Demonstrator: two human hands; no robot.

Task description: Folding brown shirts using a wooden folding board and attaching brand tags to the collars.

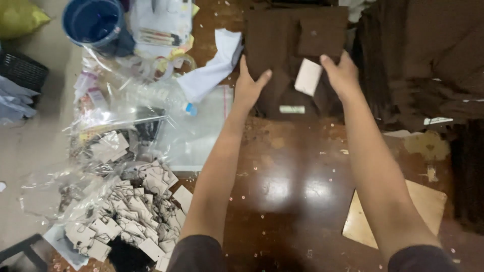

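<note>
Left hand [249, 86]: flat and spread on the folded dark brown fabric garment [282, 45], fingers splayed, pressing rather than gripping; nothing is closed in it.
Right hand [343, 75]: also flat on the same garment, its fingertips beside a small pale rectangular card tag [308, 76]; whether it pinches the tag or only touches it, I cannot tell.
Garment: lies at the far edge of the glossy dark wooden table [292, 191], between the two hands, with a small white label [292, 109] showing on its near edge.
Around it: a heap of more dark brown cloth [423, 60] to the right; a crumpled white cloth [214, 65] to the left; clear plastic bags [151, 121] further left; a loose pile of pale card tags with strings [136, 211] at the near left; a blue plastic bucket [96, 22] at the far left; a flat tan cardboard sheet [398, 211] at the near right.
Risk: the fold looks held only by palm pressure (the polished top seems slippery), so uneven pushing could slide the garment or open the fold.
Risk: the tag sits loosely on the cloth and could slip off or tuck inside the fold if a hand shifts.
</note>
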